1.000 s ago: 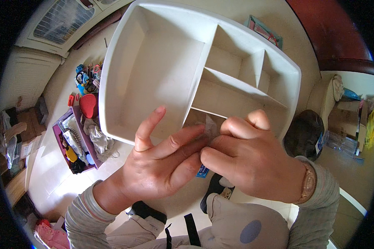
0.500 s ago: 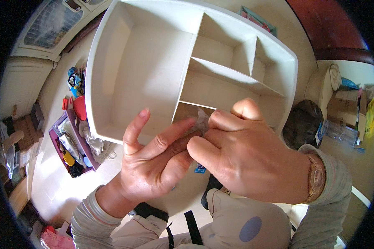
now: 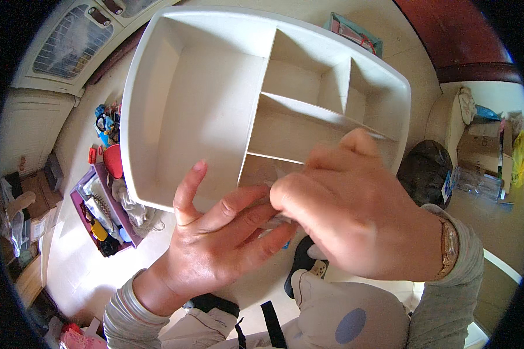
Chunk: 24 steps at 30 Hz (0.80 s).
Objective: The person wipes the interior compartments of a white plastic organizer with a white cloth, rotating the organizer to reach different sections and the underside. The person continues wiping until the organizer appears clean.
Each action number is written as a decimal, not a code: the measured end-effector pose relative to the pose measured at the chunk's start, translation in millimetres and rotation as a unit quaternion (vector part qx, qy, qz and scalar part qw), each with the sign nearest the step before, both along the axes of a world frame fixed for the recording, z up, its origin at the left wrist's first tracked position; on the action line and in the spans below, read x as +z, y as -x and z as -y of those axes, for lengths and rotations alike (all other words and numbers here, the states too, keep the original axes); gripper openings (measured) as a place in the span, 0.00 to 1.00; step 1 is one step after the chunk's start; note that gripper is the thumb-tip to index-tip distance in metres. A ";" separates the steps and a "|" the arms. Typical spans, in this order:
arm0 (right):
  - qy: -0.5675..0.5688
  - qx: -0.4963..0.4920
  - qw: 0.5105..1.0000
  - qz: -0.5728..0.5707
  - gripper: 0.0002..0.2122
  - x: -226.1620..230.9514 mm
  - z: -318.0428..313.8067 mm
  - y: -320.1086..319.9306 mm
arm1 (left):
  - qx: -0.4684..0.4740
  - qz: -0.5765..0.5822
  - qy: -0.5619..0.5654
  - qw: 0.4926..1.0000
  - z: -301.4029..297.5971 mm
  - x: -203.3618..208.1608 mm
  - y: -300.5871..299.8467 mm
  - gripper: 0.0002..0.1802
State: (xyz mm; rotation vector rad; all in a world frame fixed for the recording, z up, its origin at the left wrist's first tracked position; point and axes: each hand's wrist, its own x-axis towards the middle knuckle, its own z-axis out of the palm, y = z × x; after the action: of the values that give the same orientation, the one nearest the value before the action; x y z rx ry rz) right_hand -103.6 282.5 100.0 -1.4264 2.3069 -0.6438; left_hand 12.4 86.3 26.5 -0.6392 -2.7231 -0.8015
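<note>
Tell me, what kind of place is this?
Probably a room in someone's home. There's a pale cabinet with a patterned door panel, a purple box holding a hairbrush and other small things on the floor, and a big white divided tray.

No text, labels, numbers or signs readable.

On the floor at left, a purple bin [image 3: 106, 185] holds a hairbrush [image 3: 101, 207] and a yellow item [image 3: 98, 231], with a red rounded piece [image 3: 113, 161] just beside it. A pale cabinet [image 3: 70, 49] with 2 brown handles [image 3: 99, 15] stands at upper left. At right, a black bag [image 3: 426, 168] sits near a cardboard box [image 3: 476, 141]; dark-red furniture [image 3: 466, 35] fills the upper corner.
</note>
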 end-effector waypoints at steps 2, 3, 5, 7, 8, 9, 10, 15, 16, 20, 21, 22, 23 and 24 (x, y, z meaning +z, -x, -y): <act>0.019 -0.031 0.999 -0.019 0.11 1.5 -2.1 3.4 | 0.004 0.010 0.017 1.000 -0.4 2.1 -0.3 0.14; 0.027 -0.047 0.998 -0.028 0.11 3.1 -3.7 4.5 | 0.006 0.015 0.026 1.000 -0.8 2.9 -0.3 0.14; 0.023 -0.049 0.998 -0.016 0.12 5.2 -7.5 5.5 | 0.010 0.025 0.031 0.999 -2.4 4.1 -0.6 0.14; 0.017 -0.045 0.999 -0.007 0.12 5.5 -10.8 4.2 | 0.015 0.031 0.029 0.999 -4.2 4.8 -0.8 0.14; 0.015 -0.038 0.999 -0.006 0.12 4.7 -12.0 2.6 | 0.016 0.032 0.031 0.999 -4.7 4.9 -0.7 0.14; 0.013 -0.027 1.000 -0.010 0.12 4.0 -13.3 1.0 | 0.017 0.032 0.036 0.999 -5.0 5.0 -0.6 0.14; 0.012 -0.025 1.000 -0.005 0.12 2.4 -14.1 -1.0 | 0.018 0.031 0.041 0.998 -5.0 5.1 -0.7 0.14; -0.007 0.007 1.000 -0.017 0.11 -0.4 -17.5 -6.3 | 0.016 0.040 0.053 0.998 -5.4 4.8 -2.8 0.13; -0.012 0.009 1.000 -0.016 0.11 -0.2 -18.0 -6.6 | 0.017 0.042 0.062 0.997 -5.6 4.3 -3.1 0.13; -0.043 0.043 0.996 -0.062 0.10 0.6 -18.9 -5.2 | 0.015 0.026 0.059 0.998 -5.5 1.5 -3.5 0.12; -0.050 0.052 0.995 -0.076 0.10 0.2 -18.4 -4.7 | 0.006 0.014 0.051 0.999 -4.8 0.0 -2.9 0.11; -0.051 0.062 0.994 -0.079 0.09 -0.8 -17.5 -4.2 | -0.001 0.003 0.044 0.999 -4.0 -1.8 -2.3 0.09; -0.047 0.067 0.993 -0.080 0.09 -1.3 -16.2 -4.3 | -0.008 -0.006 0.037 0.999 -3.0 -3.3 -2.2 0.08; -0.049 0.074 0.993 -0.078 0.08 -2.4 -14.7 -4.0 | -0.013 0.000 0.029 0.999 -1.5 -3.7 -3.2 0.08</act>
State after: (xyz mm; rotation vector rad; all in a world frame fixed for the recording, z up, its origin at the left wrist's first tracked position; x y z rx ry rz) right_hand -99.5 297.2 97.6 -1.6340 2.2840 -0.3847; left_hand 15.6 87.8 22.8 -0.6884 -2.7523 -0.7315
